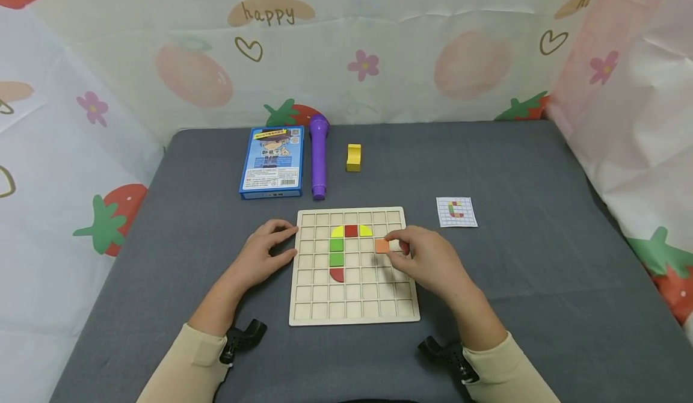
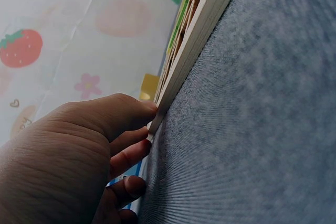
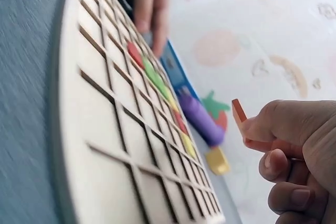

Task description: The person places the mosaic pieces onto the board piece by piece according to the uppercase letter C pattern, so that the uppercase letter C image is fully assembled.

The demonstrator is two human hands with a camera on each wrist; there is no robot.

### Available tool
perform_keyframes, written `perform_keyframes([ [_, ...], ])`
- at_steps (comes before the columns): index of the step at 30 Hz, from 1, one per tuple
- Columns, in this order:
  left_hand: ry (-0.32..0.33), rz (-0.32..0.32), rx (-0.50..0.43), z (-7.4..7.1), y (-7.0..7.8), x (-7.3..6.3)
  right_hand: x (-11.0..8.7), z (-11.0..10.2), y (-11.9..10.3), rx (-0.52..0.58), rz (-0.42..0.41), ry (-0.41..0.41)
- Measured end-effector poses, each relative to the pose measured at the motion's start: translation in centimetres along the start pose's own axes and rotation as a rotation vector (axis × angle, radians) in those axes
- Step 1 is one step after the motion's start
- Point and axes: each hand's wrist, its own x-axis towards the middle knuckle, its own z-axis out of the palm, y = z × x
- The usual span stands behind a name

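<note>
A pale wooden grid board (image 1: 354, 313) lies on the table between the two hands. Thumb and fingertips of my left hand (image 1: 262, 254) rest at its left edge, fingers extended. Over the board's right side, my right hand (image 1: 430, 260) pinches an orange square tile (image 3: 239, 116) between thumb and finger, raised above the grid. Set in the board are a yellow rounded tile (image 1: 337, 231), a red square tile (image 1: 351, 231) and another yellow rounded tile (image 1: 366, 231) in a row. Below the left one run two green square tiles (image 1: 336, 252) and a red rounded tile (image 1: 337, 275).
Right of the board lies a small printed card (image 1: 457, 212) with a coloured grid figure. Behind the board are a blue box (image 1: 273, 162), a purple microphone-shaped object (image 1: 319, 156) and a yellow block (image 1: 354, 157). A printed curtain (image 1: 325, 60) stands along the grey table's (image 1: 514, 180) far side.
</note>
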Motion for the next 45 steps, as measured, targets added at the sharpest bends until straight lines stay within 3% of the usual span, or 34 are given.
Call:
perform_keyframes([
  [11, 0.0, -0.007, -0.002, 0.0, 0.1, 0.0, 0.2, 3.3, -2.1, -0.069, -0.137, -0.092],
  [22, 0.005, 0.006, 0.007, -0.1, 0.1, 0.1, 0.3, 4.6, -1.9, -0.099, -0.093, -0.163],
  [35, 0.018, -0.019, 0.01, -0.2, 0.1, 0.0, 0.4, 4.9, -2.1, -0.11, -0.033, -0.166],
  [45, 0.011, -0.01, 0.049, 0.0, 0.2, 0.2, -0.8, 2.7, -1.2, -0.058, 0.008, -0.135],
])
